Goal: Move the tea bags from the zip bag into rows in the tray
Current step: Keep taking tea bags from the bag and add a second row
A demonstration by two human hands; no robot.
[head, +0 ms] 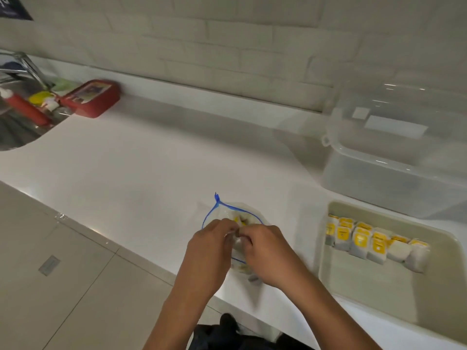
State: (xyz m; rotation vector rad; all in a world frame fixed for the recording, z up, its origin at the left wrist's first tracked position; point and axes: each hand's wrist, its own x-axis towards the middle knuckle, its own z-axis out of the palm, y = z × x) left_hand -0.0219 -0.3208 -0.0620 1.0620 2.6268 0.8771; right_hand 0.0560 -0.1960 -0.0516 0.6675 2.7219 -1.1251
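Note:
A clear zip bag (228,210) with a blue zip edge lies on the white counter near its front edge, mouth gaping open. Yellow-and-white tea bags (239,220) show inside it. My left hand (209,246) and my right hand (265,251) meet at the bag's mouth, fingers curled and pinching the plastic rim; what the fingertips hold beyond that is hidden. To the right sits a pale tray (379,286) holding a row of several tea bags (374,241) along its far side.
A large clear plastic box with lid (404,152) stands behind the tray. At far left are a sink (17,127) with a red bottle (25,107) and a red container (92,97). The tiled floor lies below the counter edge.

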